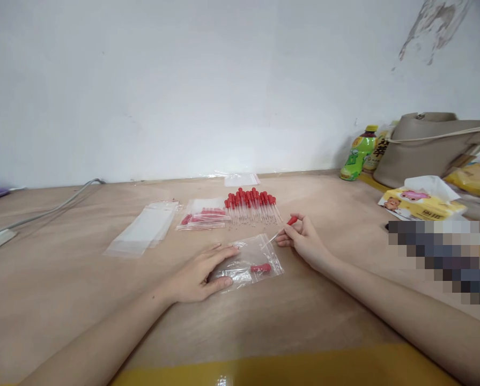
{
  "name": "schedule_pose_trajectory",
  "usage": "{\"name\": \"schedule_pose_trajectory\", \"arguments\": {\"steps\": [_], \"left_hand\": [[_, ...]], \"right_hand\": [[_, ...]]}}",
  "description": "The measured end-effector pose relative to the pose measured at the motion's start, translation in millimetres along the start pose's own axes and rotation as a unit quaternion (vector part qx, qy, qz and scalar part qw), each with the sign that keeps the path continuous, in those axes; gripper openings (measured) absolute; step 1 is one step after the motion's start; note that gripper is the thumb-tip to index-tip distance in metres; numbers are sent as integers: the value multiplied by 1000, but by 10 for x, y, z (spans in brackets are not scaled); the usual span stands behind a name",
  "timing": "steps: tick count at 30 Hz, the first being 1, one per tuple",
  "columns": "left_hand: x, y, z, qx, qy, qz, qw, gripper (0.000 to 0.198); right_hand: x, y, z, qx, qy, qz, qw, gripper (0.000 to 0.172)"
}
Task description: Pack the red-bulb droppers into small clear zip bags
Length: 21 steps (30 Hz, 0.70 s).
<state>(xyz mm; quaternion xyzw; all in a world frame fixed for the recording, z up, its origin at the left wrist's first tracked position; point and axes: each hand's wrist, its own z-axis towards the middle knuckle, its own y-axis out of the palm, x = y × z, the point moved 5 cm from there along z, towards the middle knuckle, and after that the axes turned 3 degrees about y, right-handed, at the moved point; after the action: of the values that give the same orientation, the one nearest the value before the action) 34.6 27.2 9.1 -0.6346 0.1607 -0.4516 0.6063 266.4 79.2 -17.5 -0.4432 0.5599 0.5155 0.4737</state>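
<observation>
Right hand (304, 241) pinching a red-topped dropper (292, 220) at the edge of a clear zip bag (245, 249)

Right fingers and thumb are closed on the dropper near its red end; thin tip slants down-left to the bag's right edge. Can't tell if the tip is inside. Left hand (195, 273) lies on the bag's left side, fingers and thumb spread, pressing it to the brown table (183, 338). Second dropper (260, 268) lies flat in the bag, red end right.

Just beyond: loose dropper pile (251, 199), red ends away from the person. Left of it, filled bags (205, 216), then flat clear bags (145, 230).

Far right: green bottle (359, 155), yellow cap, printed label, small text unreadable. Behind it, a yellowish package (381, 147) with bold black Chinese characters; lower one looks like 萃. Yellow tissue pack (425, 203): cartoon bear, pink figure, dark characters too blurred to read. Grey-beige handbag (420, 150) behind, no legible brand.
</observation>
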Motion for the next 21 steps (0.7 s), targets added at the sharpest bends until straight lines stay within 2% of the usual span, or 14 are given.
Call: {"name": "schedule_pose_trajectory", "arguments": {"steps": [2,5,8,10,14,17,19,21], "left_hand": [[-4,6,-2,0,-1,-2,1000,53],[4,3,0,3,4,-5,1000,53],[9,-7,4,5,3,-6,1000,53],[9,-9,7,3,1,-5,1000,54],[15,-7,14,1,3,-6,1000,54],[27,-12,20,8,7,-11,1000,52],[38,-18,23,14,10,-17,1000,50],[48,-23,27,18,13,-26,999,47]], "right_hand": [[15,9,-28,-27,25,19,999,27],[-3,-12,-57,-102,58,-11,993,25],[-25,-27,-84,-248,84,-120,958,28],[-51,-40,-96,-311,64,-194,928,30],[-107,46,-126,-324,-48,-289,900,29],[-98,176,-174,-312,-112,-303,894,22],[-57,217,-174,-293,-104,-282,908,19],[5,212,-146,-270,-64,-253,927,20]]}}
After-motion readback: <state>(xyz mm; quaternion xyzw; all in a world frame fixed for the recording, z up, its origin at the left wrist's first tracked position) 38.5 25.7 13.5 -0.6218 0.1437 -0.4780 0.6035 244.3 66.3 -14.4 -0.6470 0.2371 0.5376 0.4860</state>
